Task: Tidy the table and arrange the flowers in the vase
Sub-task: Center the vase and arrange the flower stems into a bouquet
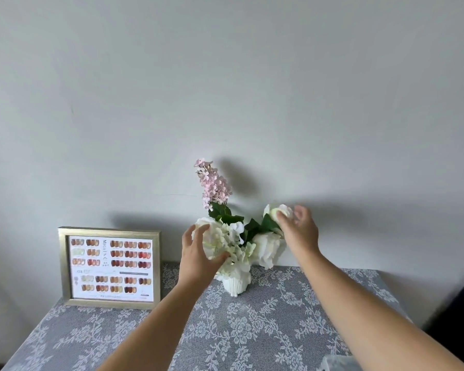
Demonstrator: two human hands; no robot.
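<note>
i see the table (252,330) filling the lower part of the frame, against the wall (225,89) behind. the vase (237,283) stands on it near the back edge, centre of frame, flowers (225,236) in it. a picture frame (110,266) stands at lower left, left of the vase. my left hand (198,253) is on the flowers' left side, my right hand (298,228) on their right.

A plain pale wall (225,76) rises behind a table under grey floral lace cloth (252,330).
</note>
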